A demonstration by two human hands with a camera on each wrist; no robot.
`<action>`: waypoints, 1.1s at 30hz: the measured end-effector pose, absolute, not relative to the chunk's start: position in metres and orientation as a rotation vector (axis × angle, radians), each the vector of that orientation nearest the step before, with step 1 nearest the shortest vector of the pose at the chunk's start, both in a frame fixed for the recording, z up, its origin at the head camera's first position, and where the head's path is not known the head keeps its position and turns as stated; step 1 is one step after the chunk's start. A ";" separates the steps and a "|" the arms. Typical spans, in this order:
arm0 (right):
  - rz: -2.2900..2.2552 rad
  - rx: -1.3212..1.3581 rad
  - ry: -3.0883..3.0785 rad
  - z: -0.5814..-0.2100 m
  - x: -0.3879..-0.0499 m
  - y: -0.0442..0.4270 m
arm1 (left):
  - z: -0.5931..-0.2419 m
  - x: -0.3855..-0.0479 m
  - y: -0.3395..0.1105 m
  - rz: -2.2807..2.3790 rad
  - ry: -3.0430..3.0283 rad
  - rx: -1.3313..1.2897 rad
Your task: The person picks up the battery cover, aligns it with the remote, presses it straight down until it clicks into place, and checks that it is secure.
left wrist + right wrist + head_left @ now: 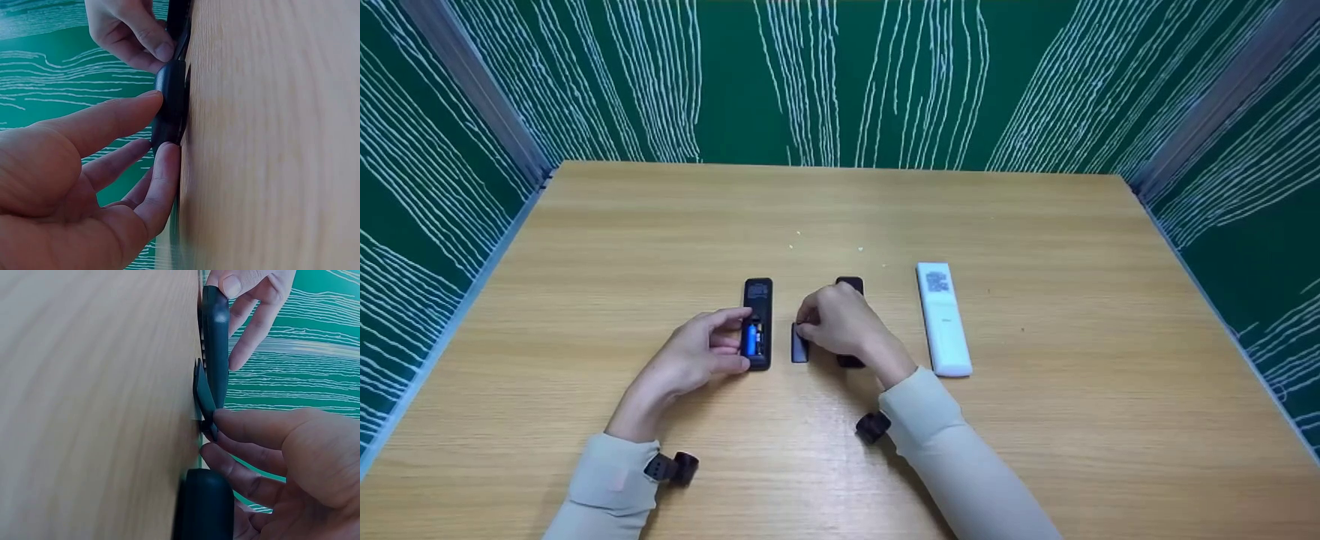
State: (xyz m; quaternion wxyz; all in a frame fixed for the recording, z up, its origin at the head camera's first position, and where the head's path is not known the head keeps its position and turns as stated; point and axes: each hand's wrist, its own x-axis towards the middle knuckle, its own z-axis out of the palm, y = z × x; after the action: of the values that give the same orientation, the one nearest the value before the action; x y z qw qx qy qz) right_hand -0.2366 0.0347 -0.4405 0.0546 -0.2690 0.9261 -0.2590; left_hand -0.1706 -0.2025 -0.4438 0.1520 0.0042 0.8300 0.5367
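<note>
Remote (766, 311) lies back up on the table (795, 480), a blue battery (751, 340) showing in its bay. I have the left hand (695, 350) holding it from the left, thumb and forefinger spread well apart along its edge. With the right hand (844, 322) I pinch the cover (799, 349), tilted, between thumb and fingertips, just right of the remote. Beneath that hand a second remote (850, 361) is partly hidden; farther right lies a white remote (946, 337). I see fine print (758, 291) at the first remote's far end and a dark label (937, 282) at the white one's, both too small to read.
</note>
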 end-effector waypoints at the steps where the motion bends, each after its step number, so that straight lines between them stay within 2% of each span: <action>1: -0.787 -0.812 2.809 -0.441 -0.237 0.035 | -0.444 -0.171 -0.202 1.538 2.384 0.010; 33: -0.903 -0.716 2.717 -0.436 -0.237 0.038 | -0.443 -0.170 -0.202 1.522 2.383 -0.005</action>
State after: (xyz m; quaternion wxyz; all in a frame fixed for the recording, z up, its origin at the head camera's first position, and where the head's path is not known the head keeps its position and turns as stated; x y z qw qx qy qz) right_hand -0.2372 0.0377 -0.4356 0.0949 -0.2414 0.9164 -0.3047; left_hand -0.1697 -0.2022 -0.4431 0.1565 -0.0018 0.8324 0.5316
